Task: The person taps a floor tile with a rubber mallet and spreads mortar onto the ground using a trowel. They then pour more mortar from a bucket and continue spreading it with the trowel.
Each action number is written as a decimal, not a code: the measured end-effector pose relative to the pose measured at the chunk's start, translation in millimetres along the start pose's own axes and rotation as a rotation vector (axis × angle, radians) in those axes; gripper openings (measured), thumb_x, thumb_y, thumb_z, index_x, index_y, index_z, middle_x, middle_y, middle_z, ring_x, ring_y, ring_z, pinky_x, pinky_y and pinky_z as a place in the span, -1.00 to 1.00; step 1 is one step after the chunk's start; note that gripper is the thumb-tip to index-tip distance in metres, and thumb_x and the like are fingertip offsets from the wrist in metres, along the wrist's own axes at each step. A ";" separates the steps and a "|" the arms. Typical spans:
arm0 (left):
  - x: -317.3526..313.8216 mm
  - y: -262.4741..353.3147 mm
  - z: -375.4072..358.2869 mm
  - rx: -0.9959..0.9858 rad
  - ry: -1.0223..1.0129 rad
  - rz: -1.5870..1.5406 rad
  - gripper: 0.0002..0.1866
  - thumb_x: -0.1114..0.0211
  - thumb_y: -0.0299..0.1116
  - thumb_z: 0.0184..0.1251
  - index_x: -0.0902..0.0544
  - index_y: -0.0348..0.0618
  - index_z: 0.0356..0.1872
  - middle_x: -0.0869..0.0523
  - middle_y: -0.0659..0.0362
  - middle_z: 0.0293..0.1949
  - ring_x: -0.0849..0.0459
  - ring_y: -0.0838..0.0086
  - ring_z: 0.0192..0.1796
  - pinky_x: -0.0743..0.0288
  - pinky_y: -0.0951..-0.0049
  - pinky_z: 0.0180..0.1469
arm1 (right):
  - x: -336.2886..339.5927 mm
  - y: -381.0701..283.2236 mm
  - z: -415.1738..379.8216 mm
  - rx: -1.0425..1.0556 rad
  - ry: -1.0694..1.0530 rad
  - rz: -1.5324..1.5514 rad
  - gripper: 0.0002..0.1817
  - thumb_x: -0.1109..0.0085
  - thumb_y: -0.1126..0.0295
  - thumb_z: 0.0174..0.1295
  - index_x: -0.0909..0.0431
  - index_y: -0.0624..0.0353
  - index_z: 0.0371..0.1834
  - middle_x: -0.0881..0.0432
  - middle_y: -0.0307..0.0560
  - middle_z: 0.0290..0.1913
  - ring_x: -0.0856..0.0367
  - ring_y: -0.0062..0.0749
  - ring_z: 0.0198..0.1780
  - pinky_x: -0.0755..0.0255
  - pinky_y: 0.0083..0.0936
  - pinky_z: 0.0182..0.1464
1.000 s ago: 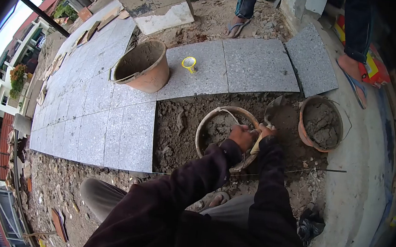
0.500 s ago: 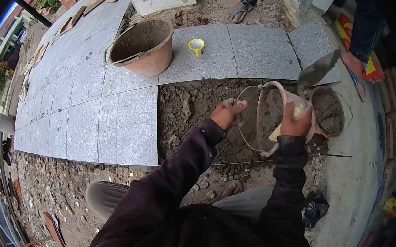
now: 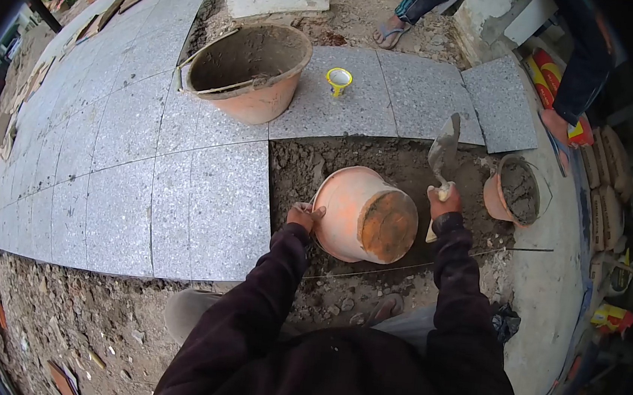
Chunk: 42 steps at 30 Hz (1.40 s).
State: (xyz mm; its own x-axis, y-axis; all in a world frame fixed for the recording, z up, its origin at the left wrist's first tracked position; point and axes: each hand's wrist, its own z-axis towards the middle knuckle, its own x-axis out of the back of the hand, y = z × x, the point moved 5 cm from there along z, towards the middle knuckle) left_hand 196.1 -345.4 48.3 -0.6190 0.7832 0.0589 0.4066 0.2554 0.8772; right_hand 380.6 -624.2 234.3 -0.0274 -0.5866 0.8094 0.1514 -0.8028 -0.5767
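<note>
Speckled grey floor tiles (image 3: 210, 203) lie beside rubble ground (image 3: 87, 328) and a bare concrete strip (image 3: 549, 293).

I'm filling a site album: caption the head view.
Left hand holds a tipped bucket over mortar; right hand grips a trowel.

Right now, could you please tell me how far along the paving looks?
Grey tiles lie edge to edge on the left, so that side looks done. In hand: the left hand holds a tipped bucket over the untiled strip while the right hand holds a trowel. That strip, rough with grey mix, seems left to level and tile.
</note>
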 end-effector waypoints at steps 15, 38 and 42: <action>-132.9 206.7 -130.7 -0.488 -0.521 -0.063 -0.77 -0.24 -0.34 0.19 -0.45 -0.31 -0.36 -0.43 0.30 -0.59 -0.38 0.66 -0.56 -0.35 0.57 -0.48 | 226.5 6.9 0.2 0.025 0.013 0.582 -0.64 -0.05 0.21 0.26 -0.41 0.31 -0.08 -0.57 -0.08 -0.22 -0.53 -0.51 -0.25 -0.41 -0.57 -0.16; -394.5 -53.2 -326.0 -1.635 -1.875 0.639 -0.80 -0.06 -0.31 0.11 -0.50 -0.08 -0.24 -0.49 0.22 -0.29 -0.46 0.33 -0.06 -0.33 0.26 0.04 | 294.9 281.1 -380.8 -0.902 0.892 0.375 -0.69 -0.18 0.36 0.14 -0.36 0.28 -0.14 -0.43 -0.23 -0.68 -0.35 -0.61 -0.74 -0.20 -0.63 -0.74; -381.2 -77.5 -335.4 -1.664 -1.973 0.609 -0.61 0.00 -0.26 0.18 -0.41 0.01 0.07 -0.37 0.14 0.09 -0.25 0.27 0.24 -0.19 0.17 0.23 | 300.6 255.4 -341.6 -0.811 0.748 0.210 -0.72 -0.15 0.33 0.16 -0.44 0.30 -0.16 -0.45 -0.21 -0.64 -0.34 -0.62 -0.70 -0.22 -0.62 -0.66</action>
State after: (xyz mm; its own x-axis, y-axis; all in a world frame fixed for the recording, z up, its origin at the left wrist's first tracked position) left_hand 175.2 -853.9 117.7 0.5416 0.1862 0.8197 -0.8267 0.2949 0.4792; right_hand 73.6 -1042.0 292.5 -0.7048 -0.4161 0.5746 -0.4575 -0.3523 -0.8164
